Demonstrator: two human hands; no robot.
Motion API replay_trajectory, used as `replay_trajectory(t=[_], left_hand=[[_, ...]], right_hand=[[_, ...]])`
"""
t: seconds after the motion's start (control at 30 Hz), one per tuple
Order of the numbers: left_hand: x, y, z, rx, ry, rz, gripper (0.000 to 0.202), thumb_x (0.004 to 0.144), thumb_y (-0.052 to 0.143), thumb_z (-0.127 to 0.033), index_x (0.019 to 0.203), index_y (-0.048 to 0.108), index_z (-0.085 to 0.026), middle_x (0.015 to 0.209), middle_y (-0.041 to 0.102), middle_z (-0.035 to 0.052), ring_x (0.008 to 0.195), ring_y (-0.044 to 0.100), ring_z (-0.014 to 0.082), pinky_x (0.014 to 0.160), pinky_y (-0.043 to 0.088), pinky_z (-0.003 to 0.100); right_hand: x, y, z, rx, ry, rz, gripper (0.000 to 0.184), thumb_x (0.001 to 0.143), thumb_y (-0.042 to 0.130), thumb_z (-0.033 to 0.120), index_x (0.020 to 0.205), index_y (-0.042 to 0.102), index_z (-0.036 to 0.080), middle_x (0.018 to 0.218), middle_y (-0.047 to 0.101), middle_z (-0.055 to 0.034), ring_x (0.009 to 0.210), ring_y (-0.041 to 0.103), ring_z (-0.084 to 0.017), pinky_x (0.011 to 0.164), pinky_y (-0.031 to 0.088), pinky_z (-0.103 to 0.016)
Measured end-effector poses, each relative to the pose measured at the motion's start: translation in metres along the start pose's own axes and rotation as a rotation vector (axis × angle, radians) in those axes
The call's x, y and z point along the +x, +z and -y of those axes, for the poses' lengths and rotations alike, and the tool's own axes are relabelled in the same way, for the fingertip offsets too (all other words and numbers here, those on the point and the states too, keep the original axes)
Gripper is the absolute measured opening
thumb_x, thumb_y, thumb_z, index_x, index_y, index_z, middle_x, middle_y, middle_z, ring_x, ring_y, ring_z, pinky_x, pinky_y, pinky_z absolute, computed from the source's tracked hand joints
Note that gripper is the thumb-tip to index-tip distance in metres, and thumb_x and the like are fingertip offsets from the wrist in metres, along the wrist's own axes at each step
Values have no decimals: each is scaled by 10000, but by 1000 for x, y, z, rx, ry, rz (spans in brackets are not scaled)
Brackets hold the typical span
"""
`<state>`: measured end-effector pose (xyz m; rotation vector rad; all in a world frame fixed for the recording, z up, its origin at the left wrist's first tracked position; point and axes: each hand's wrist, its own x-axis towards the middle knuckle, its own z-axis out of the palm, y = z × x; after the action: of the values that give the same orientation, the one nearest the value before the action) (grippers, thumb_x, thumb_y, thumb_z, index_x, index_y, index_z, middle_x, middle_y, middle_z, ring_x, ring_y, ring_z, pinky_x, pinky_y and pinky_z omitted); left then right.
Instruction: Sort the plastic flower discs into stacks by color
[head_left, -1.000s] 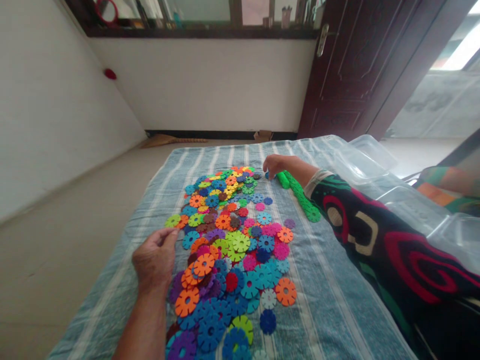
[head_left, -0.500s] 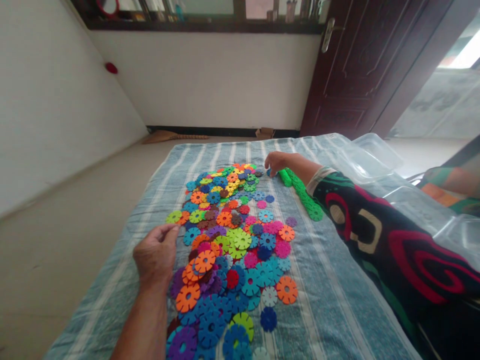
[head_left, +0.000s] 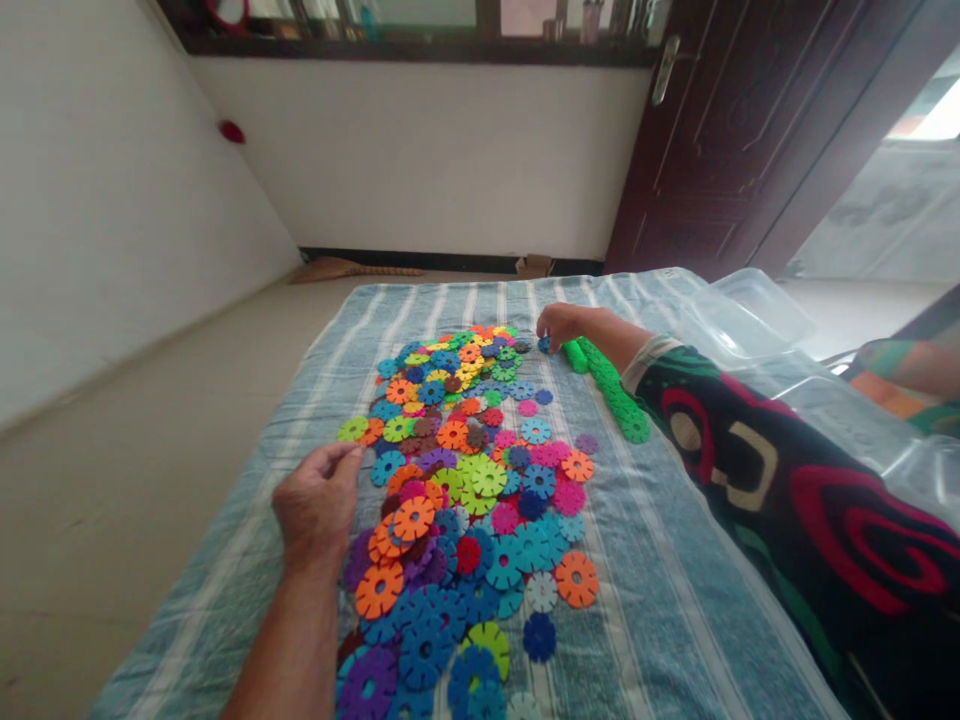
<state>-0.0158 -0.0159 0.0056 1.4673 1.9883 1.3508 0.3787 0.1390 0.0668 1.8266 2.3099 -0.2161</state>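
Blue disc (head_left: 544,345) under right fingers (head_left: 556,320), green chain (head_left: 609,392) just beside

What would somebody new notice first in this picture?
The eye goes first to the big spread of multicoloured plastic snowflake discs across the middle of the striped blue blanket. Right of the pile's far end lies a bright green stack of joined discs, beside a hand reaching from a boldly patterned black sleeve. A bare hand sits at the pile's left edge.
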Motion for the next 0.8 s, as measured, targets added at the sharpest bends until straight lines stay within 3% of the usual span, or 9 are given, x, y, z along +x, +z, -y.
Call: replay_trajectory(t=[0.33,0.6,0.8], left_hand=[[3,3,9,7,8,-7,220,706,641,-397,831,706,-227,805,735,16,808,681,230,822,535,344],[2,2,4,-3,-2,-6,202,701,648,-389,811,707,-231,790,728,7,806,678,228,811,526,340],[-1,0,-2,-10,-21,-9,188,691,669,-370,804,715,-227,762,722,7,768,674,220,767,520,331]], right_hand=[[-24,-19,6,-95,9,-86,539,671,814,311,1184,688,203,1105,710,-64,969,649,-224,767,455,-255],[-42,0,24,-231,-119,-148,407,732,740,221,1135,684,228,1170,669,-75,1067,602,-243,803,429,-280],[-43,0,21,-214,-98,-117,481,714,778,271,1177,658,218,1201,655,-87,1079,598,-248,813,426,-282]])
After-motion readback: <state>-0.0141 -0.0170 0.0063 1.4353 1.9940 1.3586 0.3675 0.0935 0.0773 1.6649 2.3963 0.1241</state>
